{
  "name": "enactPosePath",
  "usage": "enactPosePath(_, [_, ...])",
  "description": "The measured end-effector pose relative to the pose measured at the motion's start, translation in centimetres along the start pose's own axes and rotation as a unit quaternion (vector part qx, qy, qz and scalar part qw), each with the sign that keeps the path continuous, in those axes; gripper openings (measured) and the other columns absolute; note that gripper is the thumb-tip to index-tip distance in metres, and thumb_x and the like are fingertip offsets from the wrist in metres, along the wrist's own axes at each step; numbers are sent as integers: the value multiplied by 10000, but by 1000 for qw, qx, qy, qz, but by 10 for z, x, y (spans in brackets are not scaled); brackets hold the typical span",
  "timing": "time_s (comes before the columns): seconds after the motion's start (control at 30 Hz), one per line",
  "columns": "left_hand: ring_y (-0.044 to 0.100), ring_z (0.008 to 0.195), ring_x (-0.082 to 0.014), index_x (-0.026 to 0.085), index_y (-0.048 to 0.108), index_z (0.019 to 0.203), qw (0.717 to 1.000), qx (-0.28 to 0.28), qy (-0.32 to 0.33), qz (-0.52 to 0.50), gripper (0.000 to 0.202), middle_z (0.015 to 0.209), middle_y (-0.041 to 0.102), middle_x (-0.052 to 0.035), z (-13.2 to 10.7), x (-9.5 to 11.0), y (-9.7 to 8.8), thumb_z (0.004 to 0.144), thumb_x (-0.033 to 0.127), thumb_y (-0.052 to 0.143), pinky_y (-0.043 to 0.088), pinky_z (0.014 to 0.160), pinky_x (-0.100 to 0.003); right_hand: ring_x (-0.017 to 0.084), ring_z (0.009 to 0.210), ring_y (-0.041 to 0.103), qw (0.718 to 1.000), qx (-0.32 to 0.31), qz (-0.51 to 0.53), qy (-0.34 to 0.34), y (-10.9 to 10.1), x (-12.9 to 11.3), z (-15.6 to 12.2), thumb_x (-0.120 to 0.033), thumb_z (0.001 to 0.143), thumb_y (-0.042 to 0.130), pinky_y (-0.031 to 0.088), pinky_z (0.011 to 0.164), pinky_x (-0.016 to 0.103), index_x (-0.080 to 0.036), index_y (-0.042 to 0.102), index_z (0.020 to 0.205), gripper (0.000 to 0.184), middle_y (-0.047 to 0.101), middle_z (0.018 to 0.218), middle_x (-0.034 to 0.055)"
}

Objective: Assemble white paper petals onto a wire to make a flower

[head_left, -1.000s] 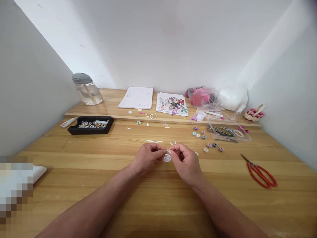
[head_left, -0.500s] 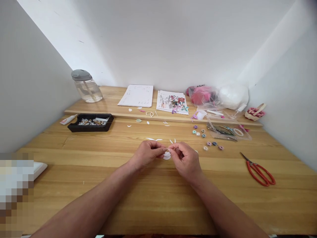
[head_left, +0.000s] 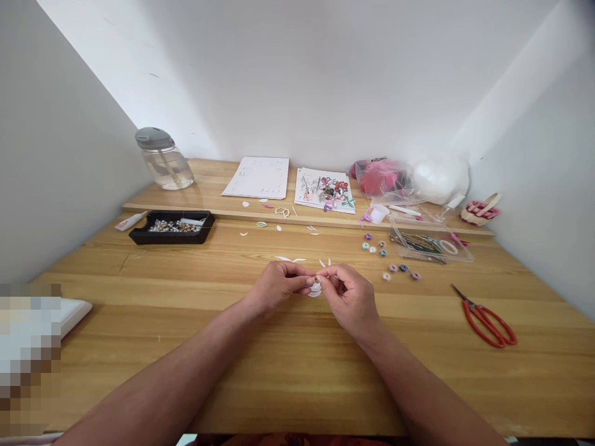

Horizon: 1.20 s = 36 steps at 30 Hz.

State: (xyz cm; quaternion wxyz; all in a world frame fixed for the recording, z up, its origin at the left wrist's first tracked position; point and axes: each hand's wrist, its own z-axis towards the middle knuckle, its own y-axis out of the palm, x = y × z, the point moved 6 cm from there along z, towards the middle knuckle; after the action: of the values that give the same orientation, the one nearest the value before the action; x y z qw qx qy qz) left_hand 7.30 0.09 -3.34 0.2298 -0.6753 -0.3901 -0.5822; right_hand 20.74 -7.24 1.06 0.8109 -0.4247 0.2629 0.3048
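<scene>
My left hand [head_left: 281, 284] and my right hand [head_left: 348, 294] meet at the middle of the table, fingertips nearly touching. Each is closed in a pinch. Between the fingertips is a tiny item, too small to name, with a tan bit showing. Just below the fingertips lie white curved paper pieces [head_left: 315, 293], partly covered by the fingers. Beyond my left hand is a pair of slim white leaf-shaped pieces [head_left: 290, 259]; two smaller white slivers [head_left: 325, 262] lie beyond my right hand.
Red-handled scissors [head_left: 486, 319] lie at right. Several small thread bobbins [head_left: 403, 268] sit near a clear tool box [head_left: 458, 251]. A black bead tray [head_left: 171, 238] and a water bottle [head_left: 165, 164] stand at left. Papers [head_left: 258, 176] rest on the raised back shelf [head_left: 204, 179].
The fingers have shifted very slightly, and a tan bit now shows more plainly between the fingertips. The whole view has moved a little; both hands keep their pinch.
</scene>
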Motion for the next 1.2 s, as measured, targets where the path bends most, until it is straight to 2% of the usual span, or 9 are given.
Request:
enactPosePath(0.4, [523,602,-93,129,723,769,1000,16,-3,16,268,643,634,-11,-2,4,1,678,378,766,384,607,-210,110,563,470,1000,-9,13,-2,1,-4,0,-221,854,600,401,555,240,-204,672,865,75,521,646,-21])
enactPosePath(0.57, [538,614,-101,128,696,746,998,31,28,43,267,664,636,-17,0,2,-4,714,391,731,413,636,-224,103,544,443,998,-38,44,31,7,1,-3,-240,831,612,393,530,247,-205,645,1023,198,516,719,-16])
enactPosePath(0.67, [552,632,-115,130,692,759,997,42,35,47,270,683,641,-24,2,1,-6,714,393,728,442,656,-242,88,510,426,993,-56,79,67,10,6,-3,-249,819,623,380,501,242,-209,628,1058,242,539,760,-15])
enactPosePath(0.9, [570,649,-123,138,696,760,996,41,47,69,247,712,656,-27,3,2,-6,720,381,712,469,672,-250,117,576,492,977,-63,160,129,12,11,-1,-311,825,641,398,518,238,-186,651,952,178,571,692,-5])
enactPosePath(1.2, [587,639,-120,137,719,772,993,39,44,99,253,708,680,-33,-3,10,-3,711,382,725,451,633,-225,116,578,503,970,-66,170,162,11,12,1,-310,815,635,395,529,235,-165,655,801,147,617,671,7])
